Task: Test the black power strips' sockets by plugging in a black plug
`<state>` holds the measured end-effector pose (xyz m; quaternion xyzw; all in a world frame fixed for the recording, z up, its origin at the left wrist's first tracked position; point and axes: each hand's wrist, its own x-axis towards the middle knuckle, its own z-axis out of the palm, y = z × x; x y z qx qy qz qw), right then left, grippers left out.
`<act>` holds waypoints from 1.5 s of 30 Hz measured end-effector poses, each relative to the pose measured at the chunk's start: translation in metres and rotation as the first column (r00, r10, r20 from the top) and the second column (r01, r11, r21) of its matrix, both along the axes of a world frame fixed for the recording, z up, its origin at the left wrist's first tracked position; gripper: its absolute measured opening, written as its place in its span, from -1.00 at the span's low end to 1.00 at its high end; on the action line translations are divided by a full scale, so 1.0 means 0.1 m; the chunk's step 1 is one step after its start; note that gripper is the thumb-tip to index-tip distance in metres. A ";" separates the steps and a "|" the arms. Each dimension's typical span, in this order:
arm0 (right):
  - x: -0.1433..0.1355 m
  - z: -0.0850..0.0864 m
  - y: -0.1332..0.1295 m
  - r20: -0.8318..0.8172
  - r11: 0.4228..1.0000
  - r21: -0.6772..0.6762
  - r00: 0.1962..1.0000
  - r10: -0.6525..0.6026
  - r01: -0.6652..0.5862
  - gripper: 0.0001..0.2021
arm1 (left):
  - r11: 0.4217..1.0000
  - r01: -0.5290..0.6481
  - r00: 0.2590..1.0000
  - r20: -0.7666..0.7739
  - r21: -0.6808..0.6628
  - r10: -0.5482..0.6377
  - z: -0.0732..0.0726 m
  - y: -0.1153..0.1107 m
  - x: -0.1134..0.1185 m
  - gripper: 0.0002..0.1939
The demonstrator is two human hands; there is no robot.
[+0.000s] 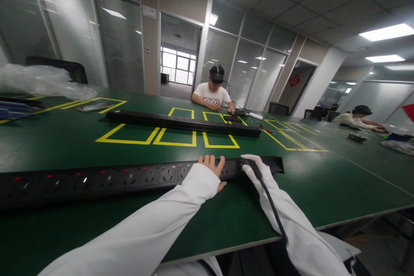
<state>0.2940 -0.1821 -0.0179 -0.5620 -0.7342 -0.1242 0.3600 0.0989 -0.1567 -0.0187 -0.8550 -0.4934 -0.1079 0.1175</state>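
A long black power strip (126, 177) with a row of sockets and small red lights lies across the near part of the green table. My left hand (211, 167), bare below a white sleeve, grips it near its right end, fingers over the far edge and thumb on the near side. Close to that end, my right hand (257, 167) in a white glove is closed around the end of a black cable (270, 200), against the strip's face. The cable runs back along my right forearm. Whatever is at its tip is hidden by my fingers.
A second black power strip (184, 124) lies farther back over yellow tape outlines (174, 143). Across the table sits a co-worker (213, 92) beside cables and a white adapter (255, 115). Clear plastic wrap (45, 81) lies at far left. Another person (355, 116) works at right.
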 end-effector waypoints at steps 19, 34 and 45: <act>-0.24 0.06 0.01 0.227 0.991 -0.038 0.967 -0.118 0.130 -0.67 | 0.998 -0.056 0.998 0.043 0.023 0.055 0.06 -0.08 0.15 -0.27; -0.25 -0.01 -0.01 0.405 0.990 0.054 0.903 -0.144 0.134 -0.62 | 0.996 0.009 0.997 0.077 0.093 -0.016 0.01 -0.07 0.14 -0.29; -0.29 -0.01 -0.03 0.421 0.976 0.049 0.882 -0.212 0.211 -0.60 | 0.996 0.080 0.991 0.100 0.032 -0.083 0.06 -0.05 0.21 -0.31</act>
